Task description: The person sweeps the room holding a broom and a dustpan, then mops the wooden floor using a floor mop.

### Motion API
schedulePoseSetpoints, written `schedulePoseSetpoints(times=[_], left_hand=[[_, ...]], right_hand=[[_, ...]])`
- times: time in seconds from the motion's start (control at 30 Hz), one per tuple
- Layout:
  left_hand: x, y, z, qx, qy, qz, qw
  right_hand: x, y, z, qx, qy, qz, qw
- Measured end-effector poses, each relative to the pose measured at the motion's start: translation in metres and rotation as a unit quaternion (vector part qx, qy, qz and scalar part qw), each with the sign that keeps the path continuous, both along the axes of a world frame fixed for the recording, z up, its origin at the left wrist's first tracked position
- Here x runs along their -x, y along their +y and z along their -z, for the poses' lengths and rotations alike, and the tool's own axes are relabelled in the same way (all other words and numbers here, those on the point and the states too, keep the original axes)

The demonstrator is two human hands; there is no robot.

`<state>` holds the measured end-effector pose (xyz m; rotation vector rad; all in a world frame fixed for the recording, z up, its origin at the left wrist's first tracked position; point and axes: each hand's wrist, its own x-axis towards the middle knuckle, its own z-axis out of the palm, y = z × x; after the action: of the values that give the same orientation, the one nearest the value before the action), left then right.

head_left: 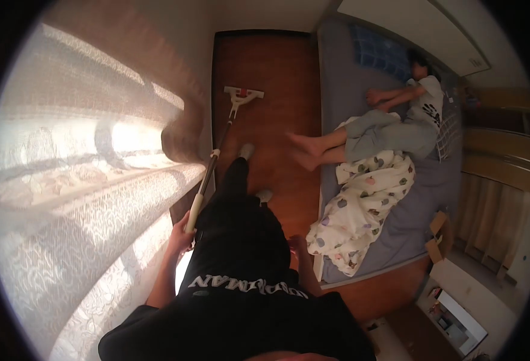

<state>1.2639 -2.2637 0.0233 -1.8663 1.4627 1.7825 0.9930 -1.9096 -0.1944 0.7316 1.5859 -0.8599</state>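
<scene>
The left hand (182, 235), at 8 o'clock in the head view, is wrapped around the pale grip of the mop (214, 154). The mop slants toward 12 o'clock, its head located on the wooden floor (271, 66). The right hand (297, 245), at 5 o'clock, is beside the thigh; its finger closure cannot be determined. Curtain (84, 174): 9 o'clock. Bed (391, 240), supporting a reclining person (391, 135): 2 to 4 o'clock.
</scene>
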Motion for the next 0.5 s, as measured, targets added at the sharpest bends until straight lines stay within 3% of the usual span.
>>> schedulePoseSetpoints(times=[0.07, 0.1, 0.13, 0.2, 0.27, 0.3, 0.4, 0.43, 0.5], left_hand=[[0.011, -0.008, -0.005, -0.008, -0.029, -0.012, 0.999], [0.01, -0.015, 0.006, 0.003, -0.015, -0.007, 1.0], [0.02, -0.032, 0.009, 0.004, -0.011, 0.0, 1.0], [0.034, -0.061, 0.015, -0.007, -0.082, 0.003, 0.997], [0.025, -0.091, 0.08, -0.027, -0.099, 0.022, 0.994], [0.032, -0.114, 0.099, -0.088, -0.06, 0.014, 0.994], [0.072, -0.152, 0.149, 0.062, 0.065, -0.017, 0.996], [0.101, -0.16, 0.154, 0.231, 0.15, 0.017, 0.961], [0.151, -0.202, 0.135, 0.093, 0.071, 0.086, 0.989]], right_hand=[[-0.001, 0.001, 0.02, 0.13, -0.01, -0.016, 0.991], [-0.002, -0.001, 0.028, 0.128, -0.007, -0.011, 0.992], [0.0, -0.012, 0.034, 0.086, 0.057, -0.141, 0.985], [-0.001, -0.022, 0.031, 0.032, 0.115, -0.264, 0.957], [0.012, -0.072, -0.021, 0.03, 0.061, -0.081, 0.994], [0.015, -0.076, -0.017, 0.023, 0.061, -0.083, 0.994], [0.028, -0.111, -0.033, 0.028, 0.046, -0.015, 0.998], [0.035, -0.127, -0.048, 0.029, 0.053, -0.018, 0.998], [0.047, -0.145, -0.05, 0.028, 0.068, -0.02, 0.997]])
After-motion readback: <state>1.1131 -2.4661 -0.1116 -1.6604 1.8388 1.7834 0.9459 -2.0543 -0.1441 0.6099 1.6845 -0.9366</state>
